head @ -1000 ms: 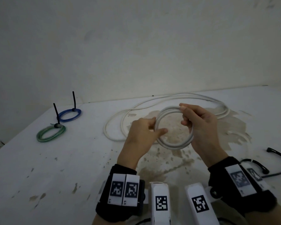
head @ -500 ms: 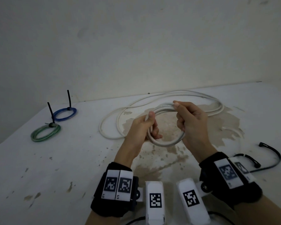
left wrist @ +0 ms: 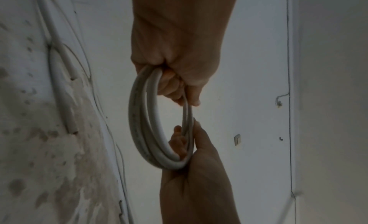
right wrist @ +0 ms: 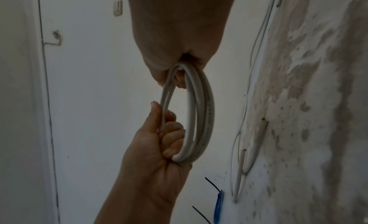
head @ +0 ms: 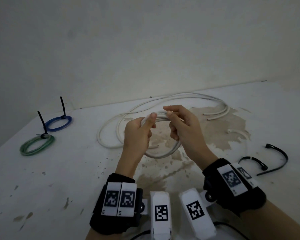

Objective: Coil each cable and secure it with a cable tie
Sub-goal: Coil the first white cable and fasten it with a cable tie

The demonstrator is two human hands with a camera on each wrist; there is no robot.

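Note:
Above the table I hold a coil of white cable (head: 164,154) between both hands. My left hand (head: 146,122) wraps its fingers through the loop, thumb on top of the strands. My right hand (head: 171,118) grips the other side, fingers curled round the strands. In the left wrist view my left hand (left wrist: 173,82) clasps the coil (left wrist: 139,117) from above, and the right hand (left wrist: 187,147) from below. In the right wrist view my right hand (right wrist: 179,70) holds the coil (right wrist: 201,117) opposite the left hand (right wrist: 165,137). A short cable end (head: 153,146) sticks out inside the loop.
Loose white cables (head: 109,129) lie on the stained white table (head: 59,179) behind my hands. A blue coil (head: 59,122) and a green coil (head: 36,146), each with a black tie, lie at far left. Two loose black cable ties (head: 280,158) lie at right.
The coil has gone from a round, flat-facing loop to a narrower one. My left hand has closed round its side, and both hands have come closer together.

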